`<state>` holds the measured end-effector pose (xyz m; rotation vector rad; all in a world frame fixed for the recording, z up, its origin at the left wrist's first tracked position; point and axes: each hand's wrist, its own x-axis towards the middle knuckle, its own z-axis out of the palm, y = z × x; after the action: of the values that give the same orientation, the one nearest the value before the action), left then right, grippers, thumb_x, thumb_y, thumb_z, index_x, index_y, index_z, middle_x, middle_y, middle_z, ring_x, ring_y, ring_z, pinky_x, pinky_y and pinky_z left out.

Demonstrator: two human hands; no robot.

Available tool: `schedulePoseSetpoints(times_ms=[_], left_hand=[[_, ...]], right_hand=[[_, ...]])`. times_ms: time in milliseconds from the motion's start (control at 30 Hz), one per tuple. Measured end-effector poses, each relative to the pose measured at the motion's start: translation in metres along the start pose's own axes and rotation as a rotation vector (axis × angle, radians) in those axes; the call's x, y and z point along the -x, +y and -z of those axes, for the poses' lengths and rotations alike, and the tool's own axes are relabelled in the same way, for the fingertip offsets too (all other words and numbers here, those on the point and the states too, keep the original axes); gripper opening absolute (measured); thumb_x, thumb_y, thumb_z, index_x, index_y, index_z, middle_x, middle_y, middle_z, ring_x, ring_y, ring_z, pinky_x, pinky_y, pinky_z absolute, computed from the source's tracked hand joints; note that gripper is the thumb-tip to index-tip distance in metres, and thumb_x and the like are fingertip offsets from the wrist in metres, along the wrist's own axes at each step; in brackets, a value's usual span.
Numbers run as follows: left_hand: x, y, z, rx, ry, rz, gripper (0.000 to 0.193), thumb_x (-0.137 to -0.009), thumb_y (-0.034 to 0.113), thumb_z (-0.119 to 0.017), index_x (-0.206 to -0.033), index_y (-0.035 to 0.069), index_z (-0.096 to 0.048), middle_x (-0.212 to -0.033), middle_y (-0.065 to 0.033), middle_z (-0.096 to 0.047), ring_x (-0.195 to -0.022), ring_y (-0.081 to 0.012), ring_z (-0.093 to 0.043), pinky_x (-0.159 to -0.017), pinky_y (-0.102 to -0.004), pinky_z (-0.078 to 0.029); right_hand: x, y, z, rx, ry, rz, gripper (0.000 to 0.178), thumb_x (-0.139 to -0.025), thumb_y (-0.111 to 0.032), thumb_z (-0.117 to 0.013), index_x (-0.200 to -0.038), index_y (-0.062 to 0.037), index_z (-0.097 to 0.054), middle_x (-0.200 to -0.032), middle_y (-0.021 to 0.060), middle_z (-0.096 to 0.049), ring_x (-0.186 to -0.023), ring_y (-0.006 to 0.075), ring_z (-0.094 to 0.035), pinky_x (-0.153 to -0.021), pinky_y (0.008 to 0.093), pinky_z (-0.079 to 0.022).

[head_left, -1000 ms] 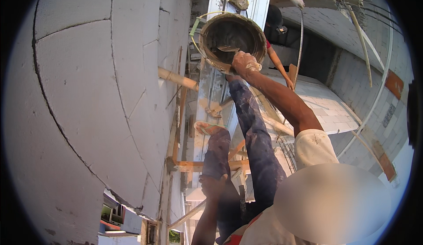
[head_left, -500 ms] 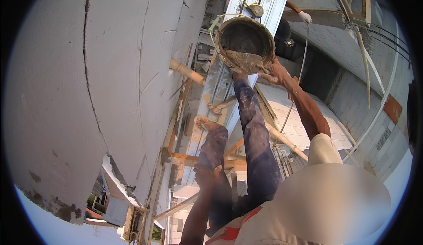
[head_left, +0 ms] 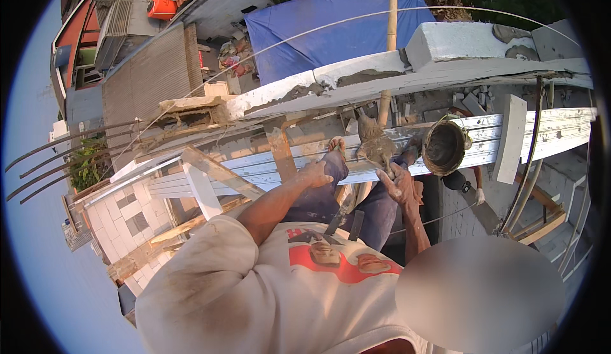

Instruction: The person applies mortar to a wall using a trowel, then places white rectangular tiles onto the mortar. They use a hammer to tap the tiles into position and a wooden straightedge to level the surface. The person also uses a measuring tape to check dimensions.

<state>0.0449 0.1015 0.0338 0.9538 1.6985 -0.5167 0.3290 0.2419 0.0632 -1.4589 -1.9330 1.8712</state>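
My right hand point(head_left: 400, 185) is closed round the handle end of a trowel, whose blade is covered by a lump of wet grey mortar point(head_left: 375, 142). The trowel is held over the ribbed metal planks point(head_left: 286, 158), just left of a round bucket point(head_left: 442, 171) crusted with mortar. More grey mortar is inside the bucket. My left hand point(head_left: 315, 174) rests on my left knee, empty, its fingers loosely stretched. My bare left foot is on the planks beyond it.
A pale block wall point(head_left: 375, 77) with mortar patches runs beyond the planks. A light block point(head_left: 511, 139) lies across them at right. Rebars point(head_left: 70, 150) jut out at left. A bamboo pole point(head_left: 391, 10) rises by a blue tarp point(head_left: 331, 29). Below, another person's gloved hand point(head_left: 480, 196) shows.
The trowel has come out of the bucket with mortar on it, in my right hand. My view has swung round, showing the wall's top and the yard beyond. My left hand stays at my left leg.
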Motion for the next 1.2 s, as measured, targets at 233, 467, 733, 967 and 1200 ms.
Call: schedulePoseSetpoints(times_ms=[233,467,733,967,1200], left_hand=[[0.029,-0.080,-0.019,0.607,0.266,-0.055,0.069,-0.092,0.055,-0.065,-0.131,-0.002,-0.063,-0.125,-0.0294,-0.067,-0.122,-0.0406,-0.063,-0.104,-0.0460,-0.047],[0.020,-0.156,-0.075,1.047,0.328,-0.139,0.057,-0.096,0.050,-0.060,-0.105,-0.005,-0.072,-0.107,-0.0276,-0.073,-0.101,-0.0388,-0.071,-0.087,-0.0452,-0.051],[0.044,-0.214,-0.128,0.983,0.414,-0.043,0.041,-0.101,0.038,-0.057,-0.113,0.001,-0.072,-0.104,-0.0209,-0.073,-0.100,-0.0337,-0.070,-0.087,-0.0436,-0.052],[0.006,-0.244,-0.178,0.383,0.496,-0.256,0.030,-0.101,0.029,-0.056,-0.102,0.004,-0.072,-0.091,-0.0209,-0.070,-0.087,-0.0397,-0.069,-0.076,-0.0500,-0.053],[0.002,-0.230,-0.164,0.828,0.383,-0.109,0.048,-0.094,0.040,-0.062,-0.112,-0.003,-0.070,-0.110,-0.0282,-0.069,-0.104,-0.0423,-0.067,-0.089,-0.0479,-0.051]], right_hand=[[-0.058,-0.102,-0.109,0.242,-0.239,0.456,0.037,-0.092,-0.026,-0.065,-0.114,0.0035,-0.065,-0.109,0.0249,-0.068,-0.100,0.0414,-0.066,-0.090,0.0460,-0.050],[-0.131,-0.189,-0.203,0.746,-0.245,0.752,0.035,-0.094,-0.022,-0.059,-0.119,0.0028,-0.059,-0.113,0.0254,-0.064,-0.103,0.0426,-0.066,-0.087,0.0504,-0.056],[-0.156,-0.241,-0.282,1.029,-0.085,0.567,0.026,-0.100,-0.014,-0.051,-0.120,0.0024,-0.055,-0.114,0.0203,-0.059,-0.105,0.0402,-0.066,-0.077,0.0511,-0.060],[-0.153,-0.234,-0.250,1.188,-0.109,0.300,0.040,-0.101,-0.013,-0.052,-0.136,0.0047,-0.048,-0.117,0.0239,-0.064,-0.106,0.0411,-0.068,-0.078,0.0534,-0.059],[-0.138,-0.238,-0.183,1.255,-0.058,0.352,0.047,-0.094,-0.009,-0.057,-0.137,0.0061,-0.047,-0.118,0.0240,-0.059,-0.105,0.0435,-0.065,-0.082,0.0525,-0.057]])
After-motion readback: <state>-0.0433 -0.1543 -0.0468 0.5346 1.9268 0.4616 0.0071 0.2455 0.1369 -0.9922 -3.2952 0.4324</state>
